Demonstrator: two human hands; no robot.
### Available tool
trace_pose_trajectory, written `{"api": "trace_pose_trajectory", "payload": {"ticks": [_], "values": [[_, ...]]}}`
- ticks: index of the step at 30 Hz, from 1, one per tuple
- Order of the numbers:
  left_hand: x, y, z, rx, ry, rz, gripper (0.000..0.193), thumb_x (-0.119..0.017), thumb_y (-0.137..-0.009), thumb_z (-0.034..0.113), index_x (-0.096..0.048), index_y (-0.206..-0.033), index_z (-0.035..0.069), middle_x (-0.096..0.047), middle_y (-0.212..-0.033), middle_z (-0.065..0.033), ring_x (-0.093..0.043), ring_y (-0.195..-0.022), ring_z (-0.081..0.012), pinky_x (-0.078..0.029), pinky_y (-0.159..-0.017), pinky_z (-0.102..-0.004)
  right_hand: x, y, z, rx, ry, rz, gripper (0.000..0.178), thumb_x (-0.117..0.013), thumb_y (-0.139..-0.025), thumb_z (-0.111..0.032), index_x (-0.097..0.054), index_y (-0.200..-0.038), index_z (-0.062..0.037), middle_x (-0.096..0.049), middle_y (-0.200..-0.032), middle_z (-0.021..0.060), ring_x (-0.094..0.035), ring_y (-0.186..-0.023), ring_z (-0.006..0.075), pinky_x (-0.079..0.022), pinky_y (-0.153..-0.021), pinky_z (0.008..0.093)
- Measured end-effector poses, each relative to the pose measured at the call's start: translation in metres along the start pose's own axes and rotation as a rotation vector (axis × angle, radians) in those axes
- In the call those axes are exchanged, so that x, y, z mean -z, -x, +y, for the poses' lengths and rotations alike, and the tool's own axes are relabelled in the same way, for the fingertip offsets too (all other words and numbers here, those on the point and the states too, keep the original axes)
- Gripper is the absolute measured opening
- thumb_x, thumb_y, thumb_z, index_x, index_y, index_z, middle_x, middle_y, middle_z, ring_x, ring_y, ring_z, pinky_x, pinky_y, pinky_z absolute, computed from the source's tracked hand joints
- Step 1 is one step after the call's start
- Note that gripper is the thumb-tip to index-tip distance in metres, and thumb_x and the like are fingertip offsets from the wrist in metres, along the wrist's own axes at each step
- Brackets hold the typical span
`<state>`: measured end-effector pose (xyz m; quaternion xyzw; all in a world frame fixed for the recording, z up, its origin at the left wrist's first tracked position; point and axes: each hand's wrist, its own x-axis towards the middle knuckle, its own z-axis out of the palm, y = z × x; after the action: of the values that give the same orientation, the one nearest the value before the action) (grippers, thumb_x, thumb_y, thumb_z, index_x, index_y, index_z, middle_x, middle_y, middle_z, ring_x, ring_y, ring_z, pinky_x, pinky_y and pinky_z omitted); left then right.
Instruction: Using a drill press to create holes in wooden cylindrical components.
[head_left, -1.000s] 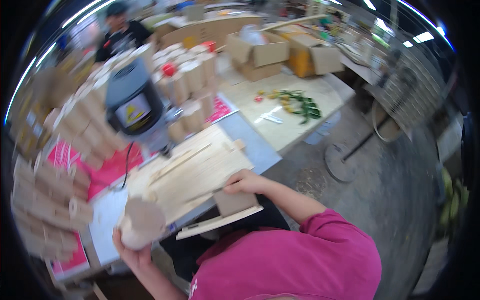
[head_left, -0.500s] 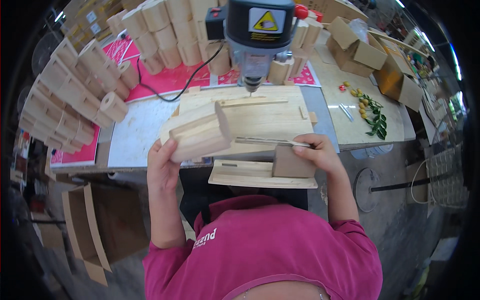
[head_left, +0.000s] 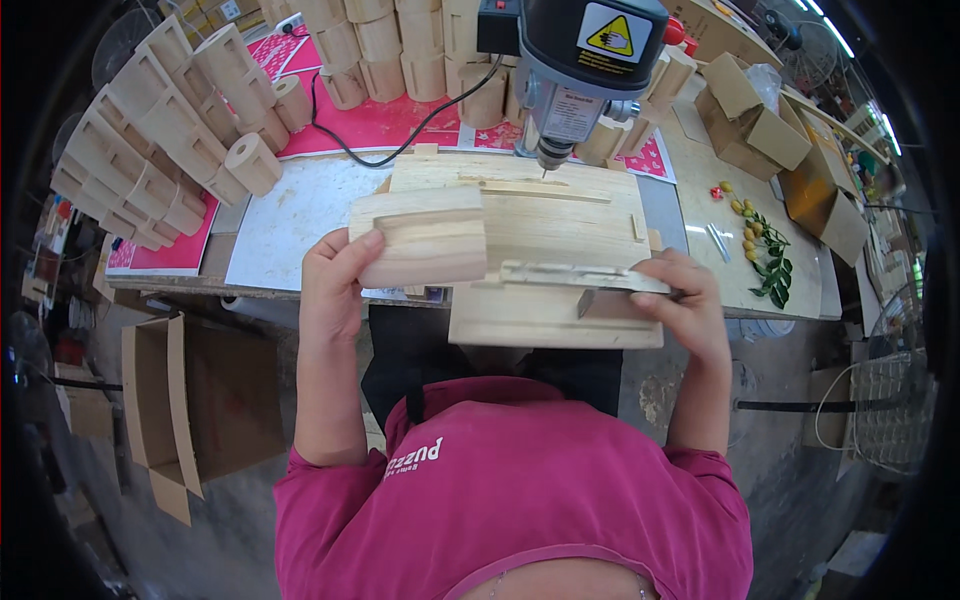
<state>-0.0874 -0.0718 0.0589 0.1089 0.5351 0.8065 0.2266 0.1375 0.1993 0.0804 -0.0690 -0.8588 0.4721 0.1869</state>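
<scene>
My left hand [head_left: 338,270] grips a pale wooden block [head_left: 430,245] by its left end, thumb over the edge. The block has a rounded side and a long recessed slot. My right hand [head_left: 685,295] pinches a thin, flat, pale strip [head_left: 565,274] with dark marks along it. The strip points left, just apart from the block's right end; its exact kind is unclear. Under it, a light wooden board [head_left: 520,325] sits at the table's near edge, with a brown flat piece [head_left: 620,306] near my right fingers, partly hidden.
A drill press [head_left: 575,90] stands behind a wooden base board [head_left: 560,225] with strips fixed on it. Slotted wooden cylinders [head_left: 150,130] are stacked at left and back. Cardboard boxes [head_left: 745,130] and leafy yellow fruit [head_left: 765,255] lie right; an open carton [head_left: 225,400] is on the floor.
The block in my left hand has turned more level, its slot facing up toward me. My right hand has moved slightly right and up with the strip. The whole view has shifted.
</scene>
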Motion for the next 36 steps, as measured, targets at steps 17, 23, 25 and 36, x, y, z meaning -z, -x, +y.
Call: {"api": "trace_pose_trajectory", "payload": {"ticks": [17, 23, 25, 36], "values": [[-0.018, 0.009, -0.03, 0.209, -0.081, -0.239, 0.027, -0.065, -0.08, 0.019, -0.062, -0.094, -0.003, -0.063, -0.08, -0.0053, -0.057, -0.067, -0.0077, -0.044, -0.062, -0.0203, -0.009, -0.011, 0.023, 0.042, -0.136, 0.057, 0.025, -0.072, -0.066, -0.003, -0.067, -0.091, -0.0023, -0.055, -0.084, 0.0027, -0.052, -0.081, 0.0123, -0.04, -0.069, 0.0234], [-0.042, 0.003, -0.051, 0.096, -0.452, -0.44, 0.035, -0.07, -0.075, 0.017, -0.058, -0.1, -0.005, -0.061, -0.081, -0.0047, -0.056, -0.075, -0.01, -0.046, -0.068, -0.0238, -0.019, -0.019, 0.039, 0.021, -0.058, 0.073, 0.024, -0.073, -0.066, -0.004, -0.068, -0.089, -0.004, -0.056, -0.084, 0.0025, -0.053, -0.081, 0.0127, -0.041, -0.069, 0.0238], [-0.045, -0.006, -0.057, 0.049, -0.55, -0.466, 0.042, -0.072, -0.072, 0.016, -0.056, -0.103, -0.007, -0.06, -0.082, -0.0063, -0.057, -0.076, -0.0126, -0.046, -0.07, -0.0255, -0.021, -0.023, 0.053, 0.019, -0.004, 0.091, 0.024, -0.073, -0.066, -0.004, -0.068, -0.089, -0.0045, -0.056, -0.084, 0.0026, -0.053, -0.081, 0.0128, -0.041, -0.069, 0.0241], [-0.04, -0.051, -0.131, -0.739, -1.17, -0.267, 0.081, -0.08, -0.052, 0.023, -0.046, -0.123, 0.003, -0.051, -0.097, -0.0117, -0.049, -0.094, -0.0265, -0.037, -0.085, -0.0383, -0.026, -0.055, 0.104, 0.11, 0.446, 0.312, 0.039, -0.074, -0.061, -0.001, -0.062, -0.099, -0.0022, -0.06, -0.092, 0.011, -0.056, -0.087, 0.0251, -0.045, -0.076, 0.0312]]}}
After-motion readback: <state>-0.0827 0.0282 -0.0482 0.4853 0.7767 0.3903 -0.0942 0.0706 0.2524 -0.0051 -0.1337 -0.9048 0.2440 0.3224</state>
